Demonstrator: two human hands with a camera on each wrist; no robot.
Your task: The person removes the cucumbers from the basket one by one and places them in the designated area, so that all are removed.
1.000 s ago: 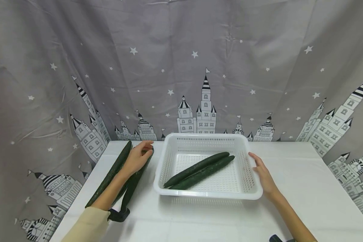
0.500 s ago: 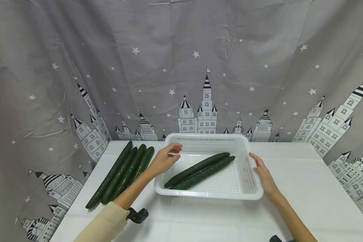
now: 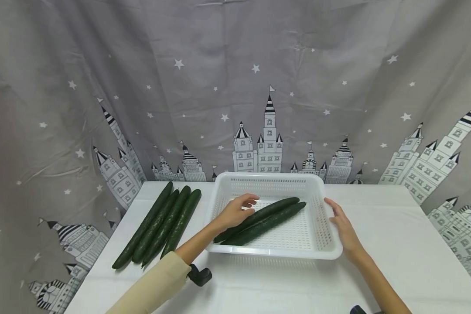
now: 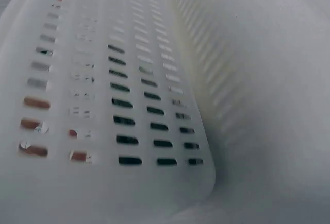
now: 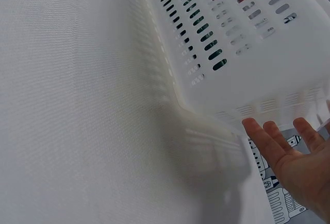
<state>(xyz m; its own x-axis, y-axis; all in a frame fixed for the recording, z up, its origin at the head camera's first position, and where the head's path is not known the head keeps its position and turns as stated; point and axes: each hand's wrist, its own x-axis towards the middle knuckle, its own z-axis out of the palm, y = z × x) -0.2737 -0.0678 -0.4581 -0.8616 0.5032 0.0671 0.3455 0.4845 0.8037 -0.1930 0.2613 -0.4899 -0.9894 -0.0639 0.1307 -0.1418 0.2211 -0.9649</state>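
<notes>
A white perforated plastic basket [image 3: 274, 252] stands in the middle of the table. Inside it, one dark green cucumber [image 3: 278, 206] lies slantwise alongside a second cucumber [image 3: 267, 226]. My left hand [image 3: 234, 213] hovers over the basket's left part, fingers loosely bent, with nothing visible in them. My right hand [image 3: 345, 231] is at the basket's right side; in the right wrist view its straight fingers [image 5: 265, 139] reach to the end wall. The left wrist view shows only the basket's slotted side [image 4: 103, 188], with dark green behind the slots.
Several cucumbers [image 3: 143, 226] lie side by side on the white-covered table [image 3: 377, 218], left of the basket. A grey curtain [image 3: 314, 109] printed with castles and stars hangs behind and around the table.
My left hand has moved right, from above the cucumbers on the table to over the basket. The right hand, the basket and its two cucumbers stay put.
</notes>
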